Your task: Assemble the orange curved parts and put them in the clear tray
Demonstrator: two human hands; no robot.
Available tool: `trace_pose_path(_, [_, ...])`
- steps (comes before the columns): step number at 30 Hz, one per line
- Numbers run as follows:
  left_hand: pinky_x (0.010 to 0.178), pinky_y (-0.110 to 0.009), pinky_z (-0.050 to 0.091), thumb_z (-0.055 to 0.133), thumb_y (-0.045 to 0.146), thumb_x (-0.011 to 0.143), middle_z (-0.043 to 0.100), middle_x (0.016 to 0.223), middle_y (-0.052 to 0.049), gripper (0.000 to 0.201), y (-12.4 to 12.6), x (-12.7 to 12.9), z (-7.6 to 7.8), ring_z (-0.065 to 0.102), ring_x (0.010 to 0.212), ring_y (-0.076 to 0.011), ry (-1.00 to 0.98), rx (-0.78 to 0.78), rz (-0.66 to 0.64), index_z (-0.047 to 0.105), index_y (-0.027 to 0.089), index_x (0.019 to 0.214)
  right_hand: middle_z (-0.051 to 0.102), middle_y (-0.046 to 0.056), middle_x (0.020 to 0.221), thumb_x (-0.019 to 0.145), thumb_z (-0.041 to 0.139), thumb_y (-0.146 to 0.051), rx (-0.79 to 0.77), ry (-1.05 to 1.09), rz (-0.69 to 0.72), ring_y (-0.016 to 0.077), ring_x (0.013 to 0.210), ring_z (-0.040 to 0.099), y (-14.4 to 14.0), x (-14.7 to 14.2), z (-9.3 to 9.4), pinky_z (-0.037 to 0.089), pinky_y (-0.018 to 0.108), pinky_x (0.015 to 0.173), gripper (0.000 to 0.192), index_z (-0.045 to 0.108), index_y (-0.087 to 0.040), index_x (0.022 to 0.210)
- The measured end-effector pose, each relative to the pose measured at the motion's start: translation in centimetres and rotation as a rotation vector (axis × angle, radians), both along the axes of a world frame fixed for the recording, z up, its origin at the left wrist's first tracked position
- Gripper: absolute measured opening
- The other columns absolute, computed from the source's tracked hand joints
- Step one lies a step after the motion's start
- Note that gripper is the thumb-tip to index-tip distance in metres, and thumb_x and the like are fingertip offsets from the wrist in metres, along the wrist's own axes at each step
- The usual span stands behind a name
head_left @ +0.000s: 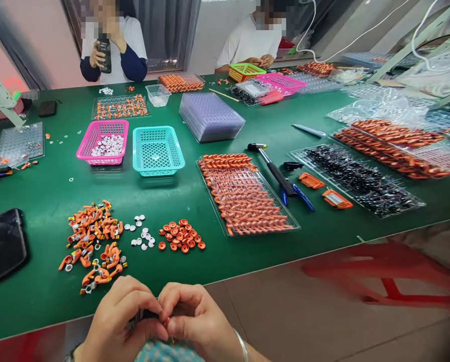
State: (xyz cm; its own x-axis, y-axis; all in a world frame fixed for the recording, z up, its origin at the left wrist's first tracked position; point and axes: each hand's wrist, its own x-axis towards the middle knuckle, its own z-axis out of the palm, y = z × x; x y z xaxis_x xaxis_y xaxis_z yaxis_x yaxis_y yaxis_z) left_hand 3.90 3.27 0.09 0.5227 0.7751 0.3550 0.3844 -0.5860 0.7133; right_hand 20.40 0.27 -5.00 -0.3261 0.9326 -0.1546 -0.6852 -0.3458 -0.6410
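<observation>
— Both hands met at the counter's near edge: the left hand [121, 322] and the right hand [194, 314] were curled nearly closed, fingertips pinching one small dark-and-orange part [153, 317] between them.

— Where was it?

— Off the counter [51, 201], just over the lap, mostly hidden by the fingers.

— And close by?

— A loose heap of orange pieces [94, 241], some white discs [142, 235] and a clump of orange caps [181, 235] lay just beyond the hands.

— How far along?

— I judged it partway. The tray [247, 196] was filled with orange rows, yet the heap was large. A pink basket [103, 142] held white discs; the teal basket [157, 150] looked bare. Two other people sat at the far side.
</observation>
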Motion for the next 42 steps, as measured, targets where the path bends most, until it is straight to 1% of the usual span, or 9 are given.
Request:
trace_pose_path(6, [0.056, -0.019, 0.051, 0.065, 0.031, 0.091, 0.066, 0.070, 0.000, 0.011, -0.2, -0.1, -0.1, 0.062, 0.062, -0.0124, -0.064, 0.016, 0.013, 0.061, 0.021, 0.087, 0.073, 0.000, 0.076, 0.066, 0.088, -0.016, 0.041, 0.046, -0.054, 0.0115, 0.071, 0.064, 0.3, -0.2, 0.0, 0.049, 0.022, 0.069, 0.017, 0.077, -0.023, 0.077])
trace_pose_path(10, [0.059, -0.023, 0.052, 0.062, 0.018, 0.092, 0.067, 0.073, -0.003, 0.003, -0.5, -0.2, 0.0, 0.060, 0.066, -0.0144, -0.058, 0.147, -0.029, 0.065, 0.016, 0.091, 0.075, -0.001, 0.076, 0.073, 0.083, -0.013, 0.231, -0.062, -0.156, 0.0141, 0.080, 0.067, 0.6, 0.0, 0.3, 0.049, 0.028, 0.083, 0.015, 0.077, -0.026, 0.076])
trace_pose_path(14, [0.063, -0.028, 0.051, 0.059, 0.009, 0.091, 0.070, 0.078, -0.007, 0.013, -0.8, -0.7, 0.0, 0.060, 0.073, -0.0173, -0.010, 0.304, -0.083, 0.069, 0.011, 0.099, 0.077, -0.001, 0.078, 0.079, 0.079, -0.017, 0.371, -0.188, -0.216, 0.0152, 0.082, 0.069, 0.6, 0.2, 0.2, 0.045, 0.033, 0.095, 0.010, 0.077, -0.027, 0.077])
trace_pose_path(20, [0.068, -0.030, 0.052, 0.061, 0.003, 0.088, 0.071, 0.084, -0.008, 0.021, -1.1, -0.9, -0.2, 0.061, 0.079, -0.0188, -0.007, 0.315, -0.087, 0.069, 0.010, 0.105, 0.076, 0.000, 0.078, 0.082, 0.076, -0.020, 0.422, -0.281, -0.237, 0.0159, 0.081, 0.069, 0.5, 0.3, 0.0, 0.045, 0.035, 0.095, 0.010, 0.074, -0.026, 0.074])
trace_pose_path(23, [0.067, -0.026, 0.053, 0.063, 0.001, 0.084, 0.070, 0.083, -0.007, 0.021, -1.2, -0.5, -0.3, 0.062, 0.076, -0.0172, -0.096, 0.173, -0.041, 0.069, 0.013, 0.101, 0.074, 0.001, 0.078, 0.080, 0.077, -0.019, 0.389, -0.282, -0.232, 0.0154, 0.079, 0.066, 0.4, 0.4, 0.3, 0.049, 0.030, 0.084, 0.008, 0.073, -0.024, 0.076])
trace_pose_path(28, [0.057, -0.018, 0.050, 0.066, 0.021, 0.087, 0.065, 0.070, 0.000, 0.006, -0.8, -0.1, -0.5, 0.062, 0.063, -0.0131, -0.240, -0.371, 0.138, 0.071, 0.021, 0.084, 0.072, 0.002, 0.084, 0.070, 0.085, -0.025, 0.126, -0.224, 0.008, 0.0135, 0.076, 0.065, 0.3, 0.6, 0.1, 0.050, 0.025, 0.072, 0.024, 0.068, -0.019, 0.086])
trace_pose_path(31, [0.058, -0.018, 0.048, 0.069, 0.032, 0.086, 0.064, 0.067, 0.000, 0.015, -0.4, -0.1, -1.0, 0.061, 0.062, -0.0126, -0.301, -0.615, 0.200, 0.073, 0.021, 0.077, 0.072, 0.001, 0.079, 0.064, 0.089, -0.025, 0.038, -0.228, 0.071, 0.0125, 0.071, 0.064, 0.2, 0.5, -0.2, 0.049, 0.024, 0.070, 0.031, 0.064, -0.018, 0.082])
trace_pose_path(37, [0.064, -0.020, 0.052, 0.074, 0.043, 0.080, 0.071, 0.078, -0.002, 0.022, -0.5, -0.1, -1.4, 0.065, 0.071, -0.0147, -0.484, -0.871, 0.251, 0.075, 0.022, 0.086, 0.072, 0.000, 0.076, 0.070, 0.086, -0.029, 0.007, -0.185, 0.012, 0.0113, 0.070, 0.066, 0.3, 0.1, 0.0, 0.050, 0.023, 0.070, 0.027, 0.064, -0.017, 0.080])
trace_pose_path(42, [0.067, -0.020, 0.054, 0.090, 0.037, 0.060, 0.071, 0.075, 0.000, 0.033, -1.2, 0.2, -0.8, 0.065, 0.071, -0.0148, -0.610, -0.894, 0.369, 0.072, 0.021, 0.082, 0.073, 0.001, 0.079, 0.073, 0.084, -0.024, 0.016, -0.122, -0.066, 0.0103, 0.071, 0.067, 0.3, 0.0, 0.1, 0.052, 0.021, 0.069, 0.022, 0.066, -0.018, 0.083])
